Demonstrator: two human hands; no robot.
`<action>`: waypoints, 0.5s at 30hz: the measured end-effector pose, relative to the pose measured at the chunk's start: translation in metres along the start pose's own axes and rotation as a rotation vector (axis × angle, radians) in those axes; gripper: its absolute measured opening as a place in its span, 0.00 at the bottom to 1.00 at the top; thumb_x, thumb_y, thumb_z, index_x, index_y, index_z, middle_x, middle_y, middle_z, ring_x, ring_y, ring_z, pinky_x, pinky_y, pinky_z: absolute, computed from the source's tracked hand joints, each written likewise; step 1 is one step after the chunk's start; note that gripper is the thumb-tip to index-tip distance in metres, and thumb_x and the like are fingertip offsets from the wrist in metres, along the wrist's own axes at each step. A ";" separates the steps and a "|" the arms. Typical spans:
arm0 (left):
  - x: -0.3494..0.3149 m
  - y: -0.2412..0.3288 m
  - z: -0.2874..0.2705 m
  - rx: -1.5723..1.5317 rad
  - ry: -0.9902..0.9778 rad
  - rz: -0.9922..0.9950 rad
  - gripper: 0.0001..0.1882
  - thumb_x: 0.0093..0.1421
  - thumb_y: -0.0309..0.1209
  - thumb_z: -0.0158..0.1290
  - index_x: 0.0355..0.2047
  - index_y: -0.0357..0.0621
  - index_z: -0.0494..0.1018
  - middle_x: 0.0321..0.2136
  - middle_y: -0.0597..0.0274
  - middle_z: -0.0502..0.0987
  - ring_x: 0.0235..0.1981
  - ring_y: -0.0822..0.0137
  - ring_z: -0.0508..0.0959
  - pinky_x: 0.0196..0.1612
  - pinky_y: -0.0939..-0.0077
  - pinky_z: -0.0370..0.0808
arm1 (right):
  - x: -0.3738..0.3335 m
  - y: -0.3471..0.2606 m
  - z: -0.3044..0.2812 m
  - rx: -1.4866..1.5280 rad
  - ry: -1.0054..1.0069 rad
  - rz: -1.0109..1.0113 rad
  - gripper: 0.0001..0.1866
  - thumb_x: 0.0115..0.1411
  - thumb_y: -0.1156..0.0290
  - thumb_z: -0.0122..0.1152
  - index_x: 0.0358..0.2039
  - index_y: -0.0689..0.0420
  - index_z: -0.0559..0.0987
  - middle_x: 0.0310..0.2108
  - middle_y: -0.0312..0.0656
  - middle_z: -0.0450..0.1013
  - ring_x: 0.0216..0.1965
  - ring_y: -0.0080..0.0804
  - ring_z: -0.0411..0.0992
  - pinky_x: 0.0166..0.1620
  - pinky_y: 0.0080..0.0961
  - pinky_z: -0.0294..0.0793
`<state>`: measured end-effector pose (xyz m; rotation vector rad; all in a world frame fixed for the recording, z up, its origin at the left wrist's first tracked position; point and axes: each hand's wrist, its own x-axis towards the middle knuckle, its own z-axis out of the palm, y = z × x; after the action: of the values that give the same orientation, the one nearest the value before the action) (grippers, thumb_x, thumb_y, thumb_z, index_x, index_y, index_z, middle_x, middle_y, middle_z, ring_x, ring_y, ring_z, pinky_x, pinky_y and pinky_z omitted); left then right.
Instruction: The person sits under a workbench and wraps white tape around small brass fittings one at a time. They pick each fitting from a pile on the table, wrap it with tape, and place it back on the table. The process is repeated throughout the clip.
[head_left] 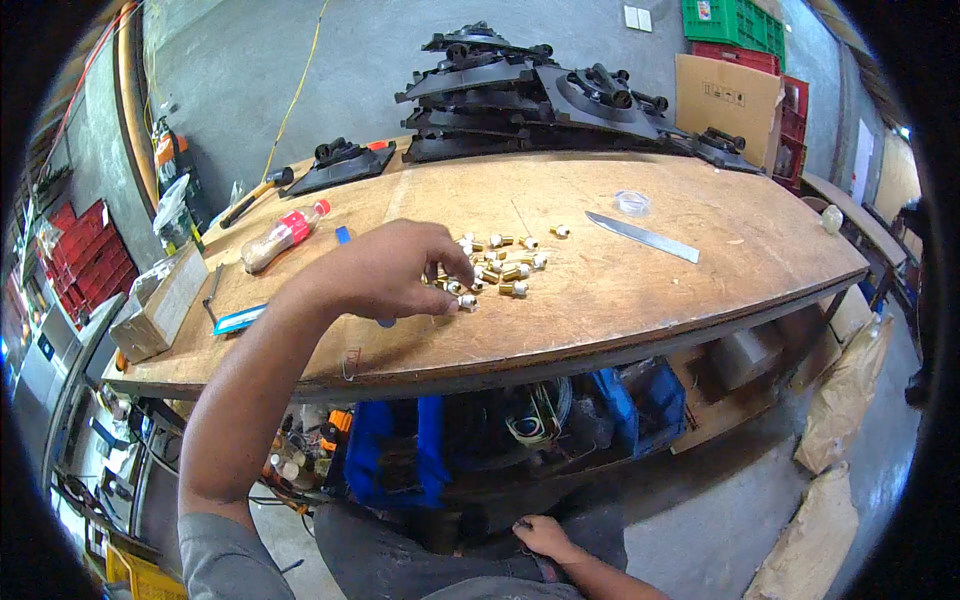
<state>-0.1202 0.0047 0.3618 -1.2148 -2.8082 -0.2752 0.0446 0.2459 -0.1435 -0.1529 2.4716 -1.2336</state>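
Note:
On the wooden table, a loose cluster of small brass fittings with white ends [513, 289] lies near the middle. My left hand [400, 268] reaches over the cluster's left side, fingers curved down and thumb apart from the forefinger. Some fittings show in that gap, and one lies at the thumb tip; its contact with the thumb is unclear. My right hand [545, 537] rests low at my lap, fingers curled. A small dark spot shows at its fingertips, too small to name.
A plastic bottle [286, 236], hammer [257, 197] and carton [160, 305] lie left. Right of the fittings are a steel blade [643, 237] and clear round lid [631, 203]. Black moulded parts [480, 110] are stacked behind. Blue bins [400, 450] stand under the table edge.

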 end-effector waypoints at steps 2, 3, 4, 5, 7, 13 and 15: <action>-0.004 -0.006 0.008 -0.031 0.003 -0.033 0.16 0.53 0.37 0.62 0.41 0.46 0.80 0.38 0.54 0.76 0.43 0.56 0.76 0.48 0.64 0.72 | 0.002 -0.002 -0.001 -0.013 -0.023 -0.013 0.23 0.57 0.53 0.57 0.41 0.60 0.82 0.40 0.55 0.78 0.43 0.55 0.75 0.48 0.41 0.74; -0.005 -0.009 0.012 -0.052 0.042 -0.028 0.15 0.53 0.37 0.61 0.40 0.47 0.80 0.39 0.53 0.75 0.44 0.55 0.76 0.48 0.64 0.72 | 0.002 -0.004 -0.001 -0.028 -0.016 -0.003 0.23 0.58 0.52 0.56 0.41 0.60 0.81 0.40 0.55 0.77 0.43 0.55 0.75 0.48 0.41 0.74; -0.007 -0.012 0.016 -0.072 0.082 -0.022 0.14 0.52 0.37 0.61 0.38 0.48 0.81 0.39 0.53 0.75 0.44 0.55 0.75 0.48 0.64 0.72 | 0.002 -0.007 -0.001 -0.043 -0.008 0.006 0.23 0.58 0.52 0.56 0.41 0.60 0.81 0.40 0.55 0.77 0.43 0.55 0.75 0.48 0.41 0.74; -0.005 -0.012 0.019 -0.123 0.096 0.021 0.14 0.53 0.37 0.61 0.39 0.47 0.80 0.40 0.52 0.74 0.46 0.55 0.75 0.50 0.65 0.71 | 0.002 -0.008 -0.002 -0.057 0.001 0.016 0.23 0.58 0.52 0.56 0.41 0.60 0.81 0.40 0.55 0.77 0.43 0.55 0.75 0.48 0.41 0.74; -0.002 -0.016 0.022 -0.085 0.115 0.056 0.13 0.56 0.36 0.60 0.39 0.43 0.79 0.41 0.54 0.74 0.45 0.57 0.74 0.50 0.66 0.71 | 0.004 -0.006 0.001 -0.052 -0.013 0.025 0.24 0.58 0.52 0.56 0.42 0.60 0.81 0.40 0.56 0.77 0.44 0.55 0.75 0.49 0.41 0.74; -0.003 -0.018 0.022 -0.314 0.177 -0.002 0.12 0.61 0.34 0.54 0.39 0.37 0.78 0.44 0.52 0.74 0.47 0.56 0.75 0.51 0.67 0.70 | 0.008 0.008 0.006 -0.107 -0.014 0.029 0.22 0.57 0.52 0.57 0.41 0.59 0.82 0.39 0.54 0.78 0.43 0.53 0.76 0.47 0.39 0.74; -0.004 -0.020 0.022 -0.340 0.211 0.015 0.13 0.62 0.34 0.54 0.39 0.36 0.77 0.44 0.53 0.74 0.46 0.58 0.75 0.50 0.68 0.71 | 0.010 0.010 0.005 -0.104 -0.011 0.030 0.23 0.57 0.52 0.57 0.41 0.59 0.82 0.38 0.54 0.78 0.43 0.52 0.76 0.46 0.39 0.75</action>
<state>-0.1317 -0.0075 0.3364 -1.1792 -2.6387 -0.8554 0.0381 0.2451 -0.1568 -0.1493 2.5203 -1.0891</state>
